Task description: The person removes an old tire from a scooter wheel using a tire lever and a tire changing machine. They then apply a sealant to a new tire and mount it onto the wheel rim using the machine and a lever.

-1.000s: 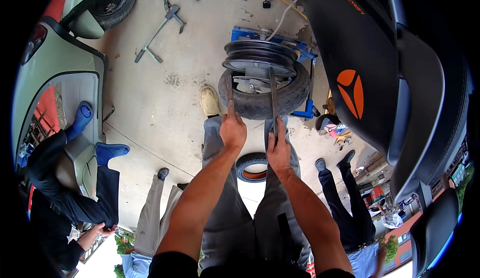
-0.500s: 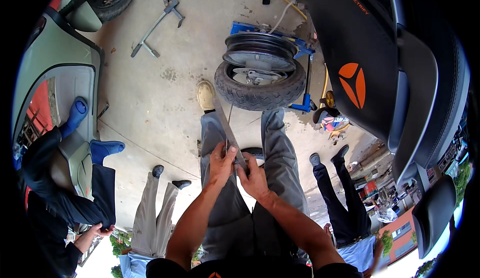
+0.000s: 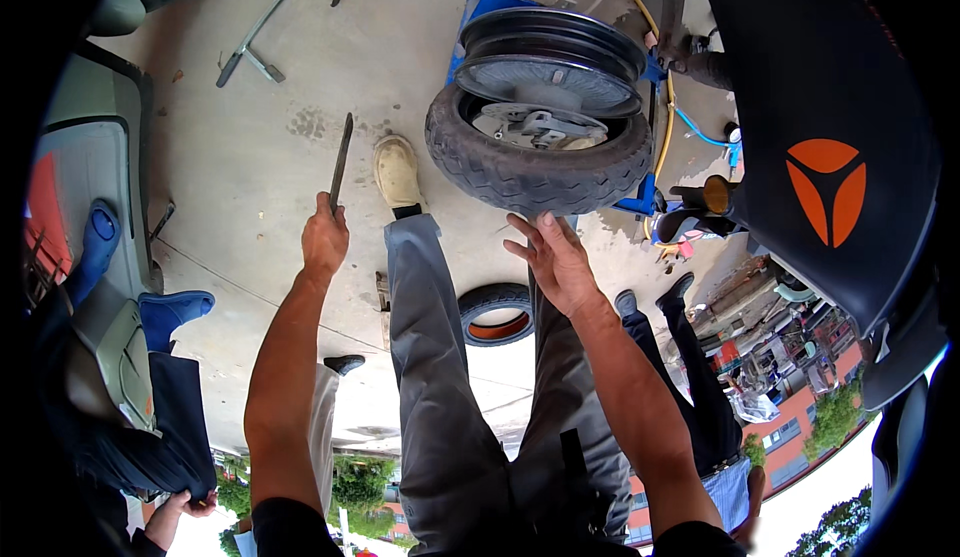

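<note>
My left hand (image 3: 324, 239) is closed round one end of a long flat metal tyre lever (image 3: 343, 160), raised at a slant left of my beige shoe. My right hand (image 3: 562, 269), fingers spread and holding nothing, is at the near edge of a worn black tyre (image 3: 530, 187); whether its fingertips touch the rubber I cannot tell. A black wheel rim (image 3: 550, 82) stands tilted partly inside the tyre, its far side sticking up out of it. Metal hub parts (image 3: 540, 127) show in the opening. Beneath the wheel is a blue metal stand (image 3: 480, 9), mostly hidden.
A second tyre (image 3: 497, 332) lies behind between my legs. A grey T-shaped tool (image 3: 262, 19) is on the concrete floor at far left. A dark scooter body (image 3: 800, 107) crowds the right, a pale scooter (image 3: 105, 97) the left. Yellow and blue hoses run right; bystanders' legs show behind.
My hands have parted: the left swung left with the lever, the right reached forward to the tyre. The wheel appears larger and nearer, and the view has shifted.
</note>
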`<state>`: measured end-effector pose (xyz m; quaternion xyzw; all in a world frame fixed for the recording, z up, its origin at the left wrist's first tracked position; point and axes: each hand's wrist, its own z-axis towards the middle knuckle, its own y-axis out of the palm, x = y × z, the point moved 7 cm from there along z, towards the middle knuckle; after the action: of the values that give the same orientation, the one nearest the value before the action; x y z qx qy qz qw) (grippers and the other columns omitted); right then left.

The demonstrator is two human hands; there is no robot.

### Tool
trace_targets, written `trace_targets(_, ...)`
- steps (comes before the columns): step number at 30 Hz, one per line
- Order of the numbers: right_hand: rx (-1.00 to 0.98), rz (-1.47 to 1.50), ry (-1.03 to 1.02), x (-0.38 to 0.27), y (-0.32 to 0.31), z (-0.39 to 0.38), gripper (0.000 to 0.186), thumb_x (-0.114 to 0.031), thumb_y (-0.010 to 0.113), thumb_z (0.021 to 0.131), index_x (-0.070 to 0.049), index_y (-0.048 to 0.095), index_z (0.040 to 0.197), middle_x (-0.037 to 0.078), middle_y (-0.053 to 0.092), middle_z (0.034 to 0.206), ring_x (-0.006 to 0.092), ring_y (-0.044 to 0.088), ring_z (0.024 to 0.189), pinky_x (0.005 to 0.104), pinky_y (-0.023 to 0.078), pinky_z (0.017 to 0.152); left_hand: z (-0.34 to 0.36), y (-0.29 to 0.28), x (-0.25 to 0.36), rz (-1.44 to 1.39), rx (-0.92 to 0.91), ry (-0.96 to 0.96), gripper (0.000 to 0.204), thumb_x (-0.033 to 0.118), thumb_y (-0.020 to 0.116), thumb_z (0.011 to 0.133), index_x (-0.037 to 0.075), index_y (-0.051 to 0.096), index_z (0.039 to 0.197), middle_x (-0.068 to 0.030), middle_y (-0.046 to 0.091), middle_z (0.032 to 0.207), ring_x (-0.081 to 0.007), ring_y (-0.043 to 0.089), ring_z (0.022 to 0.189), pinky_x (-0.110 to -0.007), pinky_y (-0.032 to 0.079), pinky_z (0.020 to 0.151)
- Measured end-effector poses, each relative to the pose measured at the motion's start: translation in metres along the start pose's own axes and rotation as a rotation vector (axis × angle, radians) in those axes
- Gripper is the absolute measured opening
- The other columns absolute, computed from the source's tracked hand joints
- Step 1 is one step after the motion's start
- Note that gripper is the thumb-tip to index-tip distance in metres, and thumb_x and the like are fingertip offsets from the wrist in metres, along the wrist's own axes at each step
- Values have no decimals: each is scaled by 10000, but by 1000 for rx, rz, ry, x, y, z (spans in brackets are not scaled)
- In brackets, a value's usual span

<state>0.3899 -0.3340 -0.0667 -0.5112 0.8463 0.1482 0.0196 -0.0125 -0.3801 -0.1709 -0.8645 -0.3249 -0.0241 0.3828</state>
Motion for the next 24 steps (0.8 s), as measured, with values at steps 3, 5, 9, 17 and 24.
trace_targets(3, 0, 271, -83, 2, 3, 28, 696, -454, 833, 932, -169, 551, 1500, 30, 577, 1523, 261, 517, 1451, 535, 437, 1215, 45, 23, -17, 104, 17, -5, 186, 169, 570, 1077, 45, 469, 1171, -269, 721, 837, -529, 690, 789, -621, 516, 654)
trace_targets(5, -57, 322, -125, 1, 4, 40, 714, -421, 851, 918, -176, 540, 1512, 35, 559, 1544, 264, 481, 1481, 557, 390, 1248, 66, 35, -26, 149, 36, 31, 188, 182, 550, 1087, 50, 451, 1178, -262, 721, 841, -524, 691, 788, -621, 516, 658)
trace_targets(9, -84, 311, -162, 0, 4, 45, 761, -370, 877, 893, -171, 517, 1534, 54, 519, 1584, 284, 439, 1512, 573, 352, 1276, 78, 58, -50, 147, 20, 79, 245, 158, 564, 1062, 53, 465, 1261, -269, 711, 849, -525, 688, 821, -619, 522, 686)
trace_targets(17, 121, 168, -117, -29, -3, -19, 674, -267, 819, 961, -17, 486, 1492, 134, 624, 1425, 285, 622, 1331, 494, 536, 1138, 11, 7, 37, 9, -90, 247, 811, 105, 789, 883, 50, 374, 1578, -276, 566, 1419, -466, 580, 1282, -521, 494, 1069)
trace_targets(24, 182, -48, -59, -20, 3, -82, 718, -202, 896, 892, 53, 492, 1427, 169, 636, 1370, 247, 638, 1255, 392, 562, 1052, -110, -61, 250, -334, -312, 673, 1254, 267, 1034, 598, 34, 352, 1624, -245, 449, 1604, -431, 453, 1473, -529, 373, 1224)
